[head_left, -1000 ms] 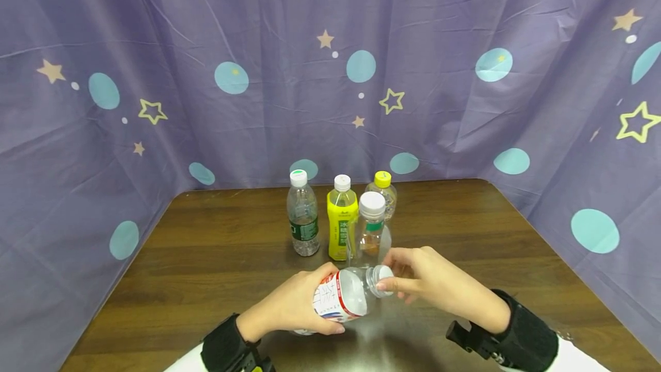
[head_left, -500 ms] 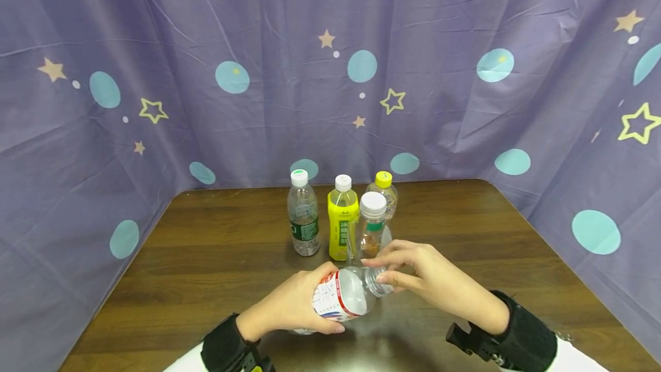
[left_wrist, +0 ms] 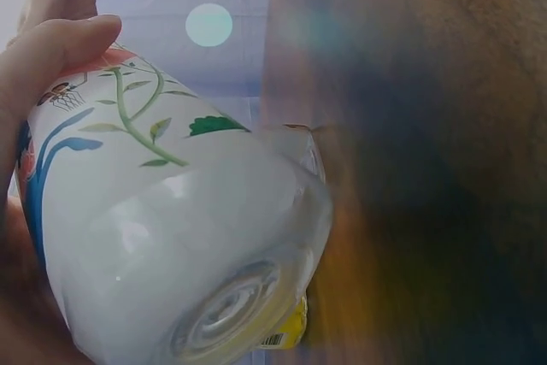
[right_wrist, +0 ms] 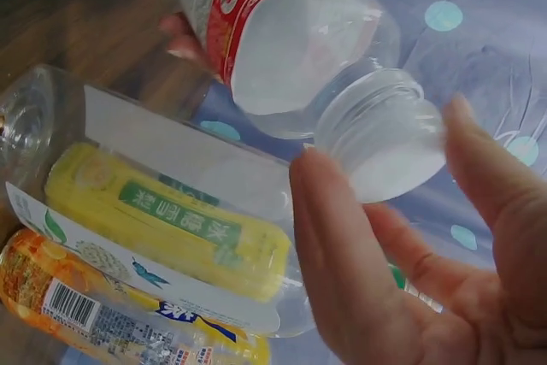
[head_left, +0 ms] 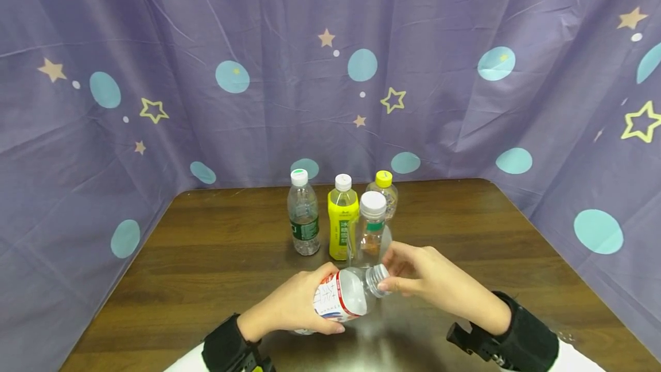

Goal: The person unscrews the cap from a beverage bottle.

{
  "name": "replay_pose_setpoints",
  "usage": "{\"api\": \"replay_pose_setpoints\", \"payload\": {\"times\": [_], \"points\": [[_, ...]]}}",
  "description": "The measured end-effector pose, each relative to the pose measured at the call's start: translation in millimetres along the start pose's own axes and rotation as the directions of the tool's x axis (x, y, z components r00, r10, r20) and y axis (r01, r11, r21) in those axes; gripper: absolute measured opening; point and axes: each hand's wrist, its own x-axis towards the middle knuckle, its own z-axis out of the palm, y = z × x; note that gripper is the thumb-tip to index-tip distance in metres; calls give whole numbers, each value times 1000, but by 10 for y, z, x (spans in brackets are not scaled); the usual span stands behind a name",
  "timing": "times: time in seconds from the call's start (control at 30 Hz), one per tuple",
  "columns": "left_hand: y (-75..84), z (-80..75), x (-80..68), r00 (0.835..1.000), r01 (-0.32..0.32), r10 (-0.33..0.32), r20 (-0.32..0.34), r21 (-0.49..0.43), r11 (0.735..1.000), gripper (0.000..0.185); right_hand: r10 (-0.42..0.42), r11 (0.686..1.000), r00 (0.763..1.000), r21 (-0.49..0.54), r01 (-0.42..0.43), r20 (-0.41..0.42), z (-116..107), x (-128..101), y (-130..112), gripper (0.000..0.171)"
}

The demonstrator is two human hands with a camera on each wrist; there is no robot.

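My left hand (head_left: pixel 296 303) grips a clear plastic bottle (head_left: pixel 353 294) around its white and red label. The bottle lies tilted on its side, neck to the right, and its round base fills much of the left wrist view. My right hand (head_left: pixel 428 274) is at the neck end, with the thumb and fingers on either side of the white bottle cap (right_wrist: pixel 397 164). In the right wrist view the thumb tip is right at one edge of the cap and another fingertip at the opposite edge. The ridged neck shows behind the cap.
Behind the hands stand a clear bottle with a white cap (head_left: pixel 373 205), a yellow-labelled bottle (head_left: pixel 341 217), a green-labelled bottle (head_left: pixel 303 217) and a yellow-capped bottle (head_left: pixel 383 179). They stand close together on a brown wooden table (head_left: pixel 222 234). A purple curtain (head_left: pixel 289 16) hangs behind it.
The right fingers reached forward over the cap half a second ago and have since drawn back to its end. The left hand and its bottle stay in place.
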Motion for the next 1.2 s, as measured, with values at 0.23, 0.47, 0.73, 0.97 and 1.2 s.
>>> {"api": "replay_pose_setpoints", "payload": {"times": [0.23, 0.47, 0.73, 0.97, 1.2], "points": [[-7, 0, 20, 1000, 3, -3, -1, 19, 1000, 65, -137, 987, 990, 78, 138, -25, 4, -4, 8, 36], [16, 3, 26, 1000, -4, 4, 0, 3, 1000, 66, -129, 990, 988, 39, 132, -85, 33, 0, 25, 24], [25, 6, 24, 1000, 7, -7, 7, 17, 1000, 66, 22, 997, 1000, -75, -24, -21, 13, -14, -1, 34], [15, 13, 16, 1000, 10, -11, 7, 48, 999, 65, -137, 989, 991, -62, 137, 10, -15, -24, 25, 31], [13, 15, 7, 1000, 9, -9, 10, 46, 999, 64, -208, 977, 978, -55, 208, -3, -5, -24, 21, 29]]}}
